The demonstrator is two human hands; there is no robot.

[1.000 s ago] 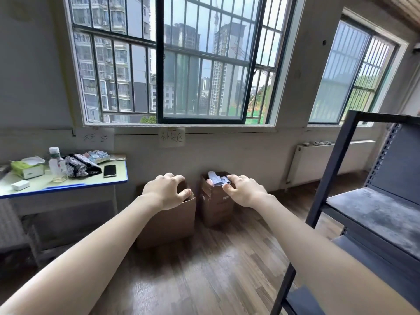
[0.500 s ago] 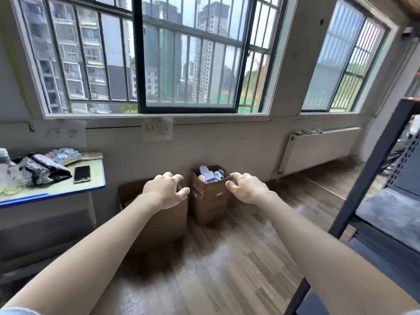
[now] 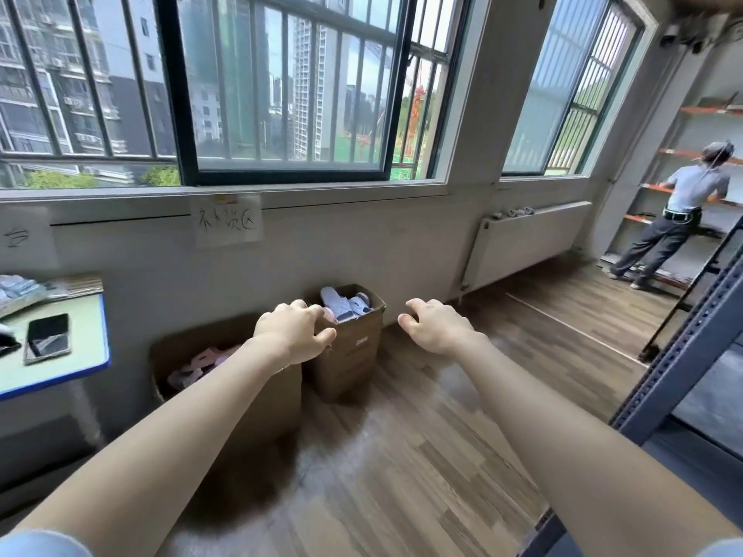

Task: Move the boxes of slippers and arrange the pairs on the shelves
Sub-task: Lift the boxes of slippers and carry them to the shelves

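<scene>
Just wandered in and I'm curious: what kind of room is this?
Probably a storeroom: open brown cardboard boxes of slippers, a dark grey metal shelving rack, and orange-beamed shelves where a person stands.

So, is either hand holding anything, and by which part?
Nothing held. Left hand and right hand are loosely curled in the air; the left only overlaps the rim of the small box in view.

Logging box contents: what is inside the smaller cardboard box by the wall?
Blue-grey slippers poke out of the smaller box, something pink beside them. Deeper contents are hidden by its walls.
</scene>
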